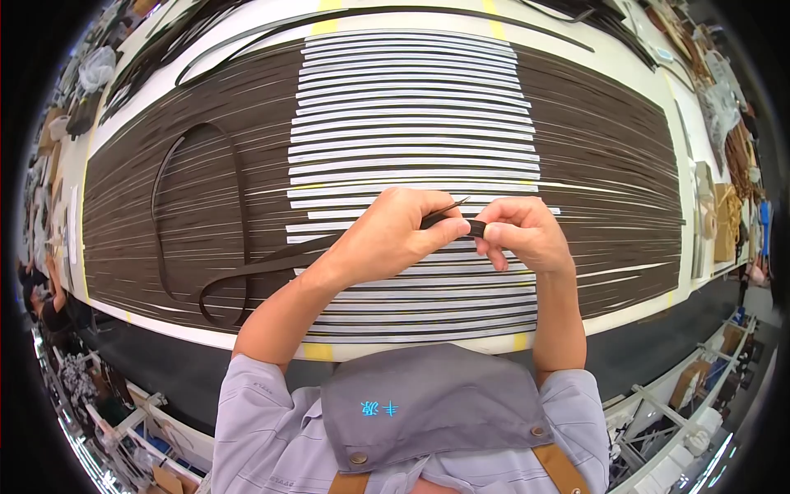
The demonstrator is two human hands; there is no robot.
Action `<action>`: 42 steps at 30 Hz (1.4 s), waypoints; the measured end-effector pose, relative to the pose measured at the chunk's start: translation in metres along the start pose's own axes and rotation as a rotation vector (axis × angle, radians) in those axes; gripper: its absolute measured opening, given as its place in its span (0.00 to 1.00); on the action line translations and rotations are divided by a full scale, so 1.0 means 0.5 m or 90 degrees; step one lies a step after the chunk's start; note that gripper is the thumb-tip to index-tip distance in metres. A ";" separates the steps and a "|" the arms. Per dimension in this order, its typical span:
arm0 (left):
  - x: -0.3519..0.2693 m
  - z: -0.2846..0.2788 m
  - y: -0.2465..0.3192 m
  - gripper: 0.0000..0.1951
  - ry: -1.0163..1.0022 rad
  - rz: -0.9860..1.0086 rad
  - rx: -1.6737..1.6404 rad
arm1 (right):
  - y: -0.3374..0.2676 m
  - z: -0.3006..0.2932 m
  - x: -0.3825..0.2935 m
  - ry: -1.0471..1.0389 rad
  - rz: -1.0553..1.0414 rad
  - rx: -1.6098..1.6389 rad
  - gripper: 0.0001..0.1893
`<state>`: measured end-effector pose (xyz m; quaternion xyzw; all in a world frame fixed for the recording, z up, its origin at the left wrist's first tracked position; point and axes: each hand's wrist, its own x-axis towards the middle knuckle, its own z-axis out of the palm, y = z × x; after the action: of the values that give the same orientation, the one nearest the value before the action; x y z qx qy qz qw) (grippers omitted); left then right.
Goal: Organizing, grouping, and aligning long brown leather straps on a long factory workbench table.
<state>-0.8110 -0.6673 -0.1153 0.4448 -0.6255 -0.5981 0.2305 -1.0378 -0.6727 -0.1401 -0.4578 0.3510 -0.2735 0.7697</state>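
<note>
Between my two hands, above the middle of the table, a dark brown flat strap (477, 228) is pinched. My left hand (410, 231) grips it between thumb and fingers, with a thin pointed tool (460, 202) sticking out past the fingers; its kind cannot be told. My right hand (524, 234) pinches the strap with thumb and forefinger, close to the left thumb. The rest of the strap trails left under my left forearm and lies in loops over rows of dark brown strips (265, 136). Several white strips (410, 133) lie side by side across the middle of these rows.
Long dark straps (370, 11) lie loose along the table's far edge. A cardboard box (724, 222) with tan cord stands at the right. Yellow tape (318, 352) marks the near table edge (364, 351). Another person (52, 302) is at the far left. Shelving (673, 401) stands behind at the lower right.
</note>
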 end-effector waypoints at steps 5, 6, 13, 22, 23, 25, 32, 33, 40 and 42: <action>0.002 0.001 -0.002 0.10 -0.013 0.009 -0.010 | 0.002 0.002 0.002 0.013 0.016 0.002 0.04; 0.002 0.001 -0.001 0.10 -0.017 0.002 -0.021 | 0.003 0.002 0.003 0.012 0.015 0.001 0.04; 0.002 -0.001 -0.002 0.10 -0.022 -0.014 -0.023 | 0.002 0.005 0.005 0.017 0.017 -0.005 0.04; 0.003 -0.001 -0.005 0.13 -0.009 0.002 -0.009 | 0.004 0.011 0.007 0.033 0.015 -0.005 0.05; 0.002 -0.001 -0.004 0.13 -0.010 0.002 -0.008 | 0.005 0.011 0.007 0.034 0.014 -0.004 0.05; 0.002 -0.002 -0.001 0.13 -0.016 -0.007 -0.007 | 0.005 0.011 0.007 0.034 0.016 -0.014 0.06; 0.012 0.000 -0.014 0.12 -0.011 -0.059 -0.014 | -0.002 0.005 0.003 0.040 0.016 -0.041 0.08; 0.012 0.000 -0.013 0.12 -0.015 -0.059 -0.011 | -0.005 0.002 0.002 0.053 0.009 -0.067 0.08; 0.013 0.005 -0.014 0.12 -0.016 -0.050 -0.015 | -0.003 0.009 0.000 -0.003 0.011 -0.133 0.11; 0.014 0.005 -0.011 0.11 -0.022 -0.055 -0.005 | -0.001 0.011 0.001 -0.009 0.005 -0.166 0.13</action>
<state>-0.8150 -0.6712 -0.1224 0.4603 -0.6070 -0.6176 0.1956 -1.0333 -0.6705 -0.1381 -0.5543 0.3797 -0.2190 0.7075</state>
